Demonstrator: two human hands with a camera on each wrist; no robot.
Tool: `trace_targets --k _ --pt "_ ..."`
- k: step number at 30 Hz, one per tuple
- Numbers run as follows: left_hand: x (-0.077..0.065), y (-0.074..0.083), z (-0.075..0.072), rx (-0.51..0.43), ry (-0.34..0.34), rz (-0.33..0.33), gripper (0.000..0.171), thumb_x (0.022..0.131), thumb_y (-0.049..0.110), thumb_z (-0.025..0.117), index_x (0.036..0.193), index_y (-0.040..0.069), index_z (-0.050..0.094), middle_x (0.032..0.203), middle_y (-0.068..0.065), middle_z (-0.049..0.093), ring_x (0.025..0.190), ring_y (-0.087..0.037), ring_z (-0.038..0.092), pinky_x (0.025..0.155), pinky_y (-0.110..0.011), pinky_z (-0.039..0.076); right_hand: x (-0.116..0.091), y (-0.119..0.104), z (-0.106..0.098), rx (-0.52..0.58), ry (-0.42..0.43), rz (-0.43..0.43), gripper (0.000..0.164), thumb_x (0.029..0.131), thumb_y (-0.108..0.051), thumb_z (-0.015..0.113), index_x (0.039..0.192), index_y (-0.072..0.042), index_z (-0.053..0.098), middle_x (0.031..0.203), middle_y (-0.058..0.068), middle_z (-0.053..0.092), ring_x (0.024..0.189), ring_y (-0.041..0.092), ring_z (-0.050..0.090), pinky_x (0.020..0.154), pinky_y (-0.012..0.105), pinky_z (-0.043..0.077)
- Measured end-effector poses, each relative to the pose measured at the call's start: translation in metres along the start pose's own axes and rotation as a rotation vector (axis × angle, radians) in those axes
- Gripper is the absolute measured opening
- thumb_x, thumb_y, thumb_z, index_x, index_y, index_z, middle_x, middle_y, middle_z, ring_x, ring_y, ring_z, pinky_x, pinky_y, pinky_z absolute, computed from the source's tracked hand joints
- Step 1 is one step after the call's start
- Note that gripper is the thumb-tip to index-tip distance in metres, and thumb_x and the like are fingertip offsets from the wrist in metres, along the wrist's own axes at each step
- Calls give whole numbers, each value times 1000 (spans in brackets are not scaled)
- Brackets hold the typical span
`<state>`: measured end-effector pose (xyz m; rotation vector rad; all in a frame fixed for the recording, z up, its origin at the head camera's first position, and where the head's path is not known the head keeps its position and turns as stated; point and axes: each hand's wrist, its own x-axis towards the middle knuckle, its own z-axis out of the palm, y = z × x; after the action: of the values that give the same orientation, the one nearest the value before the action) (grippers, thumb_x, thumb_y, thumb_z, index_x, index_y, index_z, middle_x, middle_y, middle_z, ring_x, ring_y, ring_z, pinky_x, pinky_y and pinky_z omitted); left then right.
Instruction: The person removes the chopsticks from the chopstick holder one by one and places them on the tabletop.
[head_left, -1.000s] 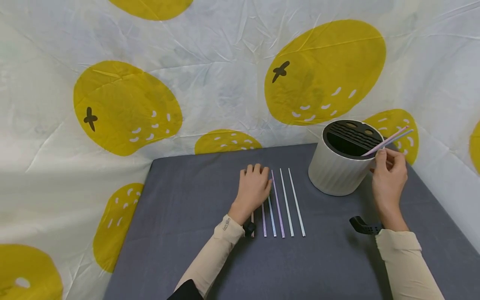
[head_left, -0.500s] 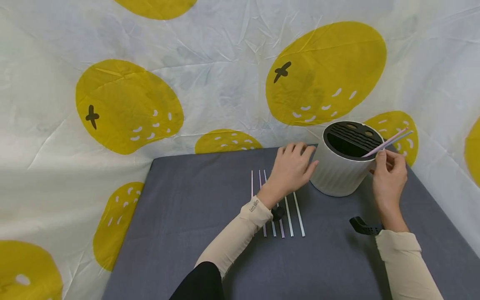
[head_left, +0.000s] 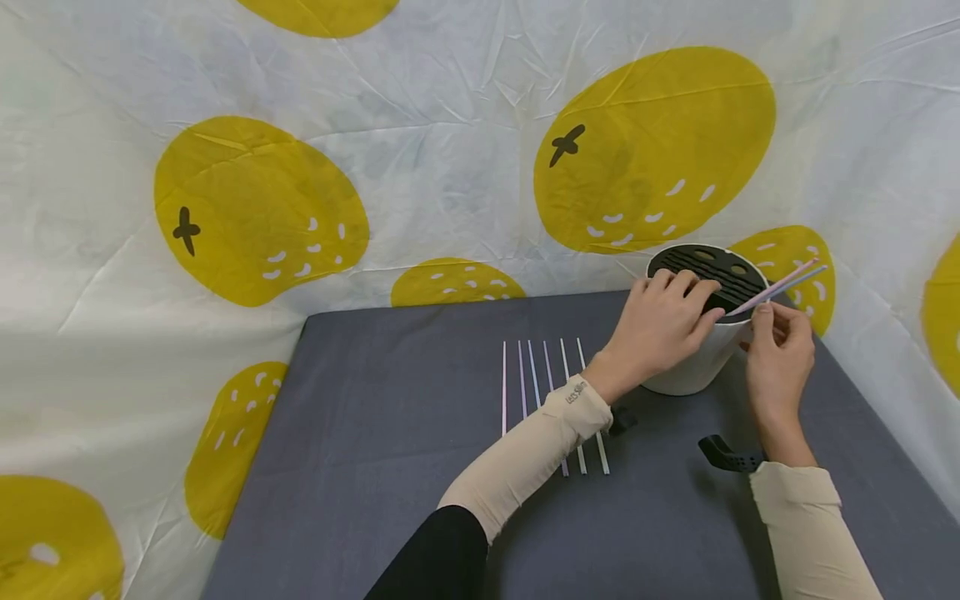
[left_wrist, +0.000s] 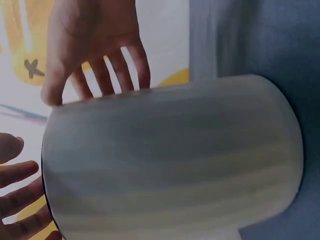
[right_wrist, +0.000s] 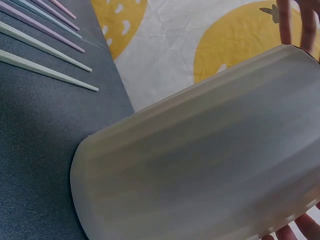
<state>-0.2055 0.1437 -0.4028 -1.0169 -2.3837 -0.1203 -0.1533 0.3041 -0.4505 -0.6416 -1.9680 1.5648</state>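
A pale ribbed utensil holder (head_left: 686, 379), its black top half open and half slotted, stands at the back right of the table. Pastel pink and blue chopsticks (head_left: 783, 283) lean out over its right rim. My left hand (head_left: 656, 329) hovers over the opening, fingers bent loosely down and holding nothing visible; its thumb overlaps the lower ends of the chopsticks. On the right side, my right hand (head_left: 780, 367) touches the holder at the rim. The left wrist view shows that hand's fingers (left_wrist: 112, 70) spread and fairly straight along the wall.
Several pastel chopsticks (head_left: 504, 375) lie side by side on the grey cloth (head_left: 390, 433), partly covered by my left forearm. A white curtain (head_left: 450, 167) with yellow fruit prints hangs behind the table. Black straps (head_left: 727, 454) stick out at my wrists.
My left hand has moved right, from above the chopsticks on the table to over the holder's opening. My right hand and the leaning chopsticks stay almost where they were.
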Motion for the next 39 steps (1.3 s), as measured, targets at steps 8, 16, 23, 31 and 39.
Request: trace_targets --k 8,16,23,31,39 --pt "17 18 -1 32 -165 6 43 112 51 34 143 37 59 136 14 63 125 -10 58 96 -27 47 2 3 1 3 9 -4 37 108 -38 54 138 -17 60 110 -24 55 96 -3 56 72 5 49" --pt "20 28 4 32 -163 -7 36 113 49 35 130 37 65 129 15 65 119 -9 60 96 -28 47 1 4 2 16 16 -14 31 108 -37 55 133 -20 63 109 -24 57 93 -2 57 70 5 49" --pt "20 33 3 64 -110 -16 34 113 47 38 126 34 66 126 14 68 117 -8 62 98 -29 49 0 4 3 32 23 -17 28 108 -36 55 130 -21 64 108 -22 57 92 -2 58 71 5 50" --pt "14 32 10 90 36 2 33 113 40 39 125 34 69 124 13 70 115 -9 63 90 -27 52 3 5 2 20 17 -9 29 108 -38 54 130 -22 63 109 -23 57 94 -2 57 71 5 49" --pt "14 24 15 124 322 26 46 115 31 27 115 30 72 112 12 72 103 -8 69 77 -23 55 5 5 4 4 20 -3 33 108 -38 54 134 -20 62 110 -24 57 95 -3 57 71 5 49"
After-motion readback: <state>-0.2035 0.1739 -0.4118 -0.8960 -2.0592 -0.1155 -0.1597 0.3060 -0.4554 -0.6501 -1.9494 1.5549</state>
